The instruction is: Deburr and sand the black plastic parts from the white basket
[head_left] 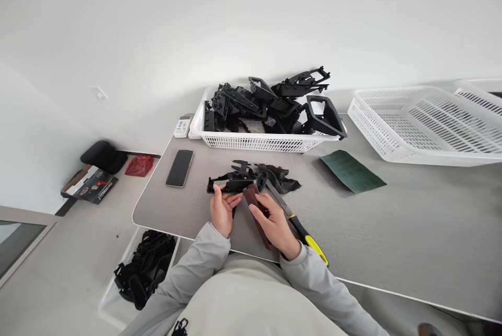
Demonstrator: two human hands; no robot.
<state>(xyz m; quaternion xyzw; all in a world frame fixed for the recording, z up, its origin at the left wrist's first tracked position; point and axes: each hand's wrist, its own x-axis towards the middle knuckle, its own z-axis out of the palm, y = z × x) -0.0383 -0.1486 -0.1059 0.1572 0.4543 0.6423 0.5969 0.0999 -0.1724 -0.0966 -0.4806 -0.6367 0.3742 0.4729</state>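
Observation:
My left hand (222,211) grips a black plastic part (235,185) by its left end, thumb on top and fingers underneath. In my right hand (275,225) is a folded reddish-brown strip that looks like sandpaper (262,232), pinched between thumb and fingers. The strip's upper end touches or overlaps the right end of the part; exact contact is hard to see. Behind the part lies a crumpled black cloth (280,178). A flat-bladed tool with a black and yellow handle (308,236) rests on the table, partly behind my right hand.
A white basket (259,143) heaped with black plastic parts stands at the back. More white baskets (396,150) sit at right. A dark green sheet (353,171), a phone (179,168) and a small white box (182,126) lie on the table (411,236). Below left is a filled bin (113,304).

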